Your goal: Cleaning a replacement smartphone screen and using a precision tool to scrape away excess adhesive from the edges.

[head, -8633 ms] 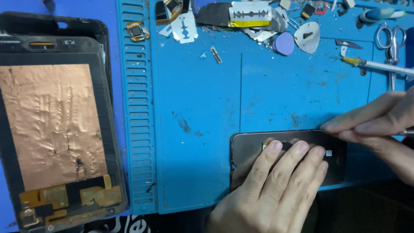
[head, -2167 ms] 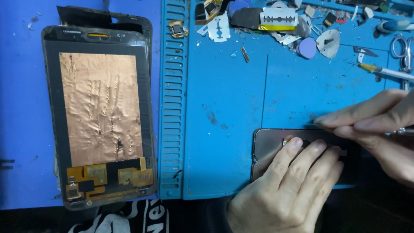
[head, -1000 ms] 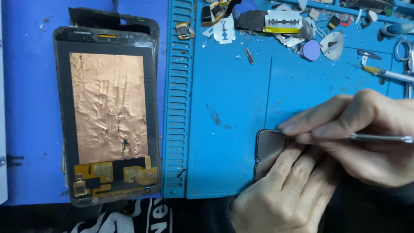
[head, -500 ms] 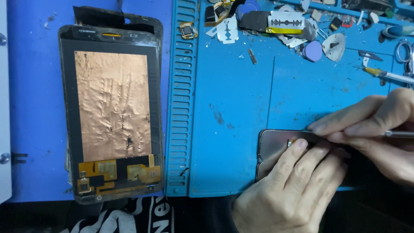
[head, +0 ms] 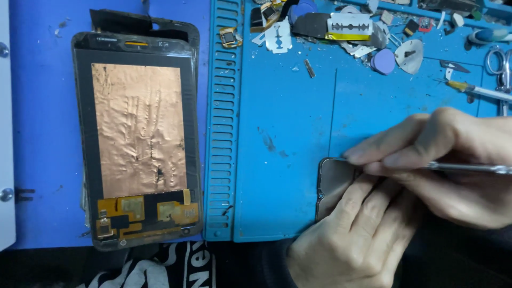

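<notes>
A person's left hand (head: 346, 234) is pinning a small dark glossy phone panel (head: 336, 181) at the near right of the blue silicone mat (head: 282, 122), while the right hand (head: 448, 160), closed on a thin metal tool (head: 469, 168), is working its far edge; the panel looks not yet freed. A copper-backed screen assembly (head: 138, 154) is lying left on the worktop, razor blades (head: 349, 24) and scissors (head: 498, 61) far right.

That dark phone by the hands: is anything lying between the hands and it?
Nothing visible does. The left hand lies flat on the dark phone, covering most of it. The right hand holds a thin metal tool at its upper edge. The blue mat nearby carries only small marks.
</notes>
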